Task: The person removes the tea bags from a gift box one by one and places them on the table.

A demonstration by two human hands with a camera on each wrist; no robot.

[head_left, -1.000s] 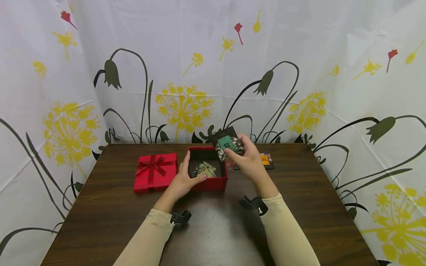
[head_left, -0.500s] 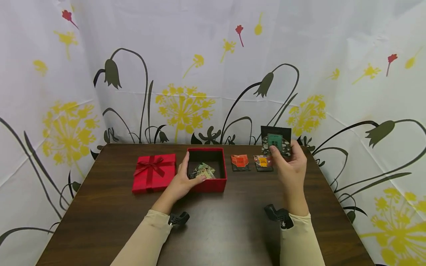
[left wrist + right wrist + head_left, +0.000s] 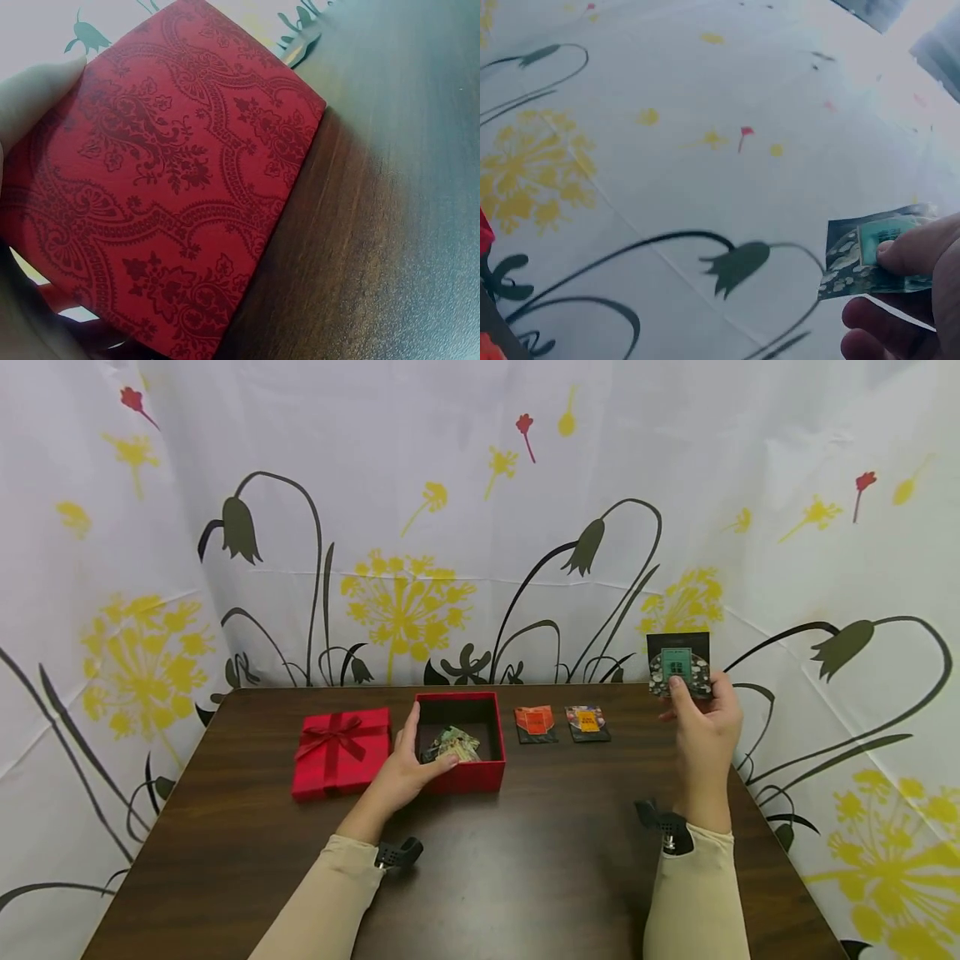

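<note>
Packet [image 3: 678,665], dark with a teal label, is up off the bench [image 3: 525,852] at the far right, pinched upright between the thumb and fingers of the right hand [image 3: 703,727]; the wrist view shows the thumb pressing on the label face. Two more packets, an orange-red one [image 3: 536,723] and an orange one [image 3: 587,722], lie side by side on the bench right of the open red box [image 3: 459,742]. The left hand [image 3: 408,767] steadies that box, fingers curled over its near-left wall, its grip on the rim. The lid [image 3: 342,752] with its bow sits just left. To do this well, I judge the pinch should stay light and the packet be lowered flat, label up, in line with the other two and apart from them.
</note>
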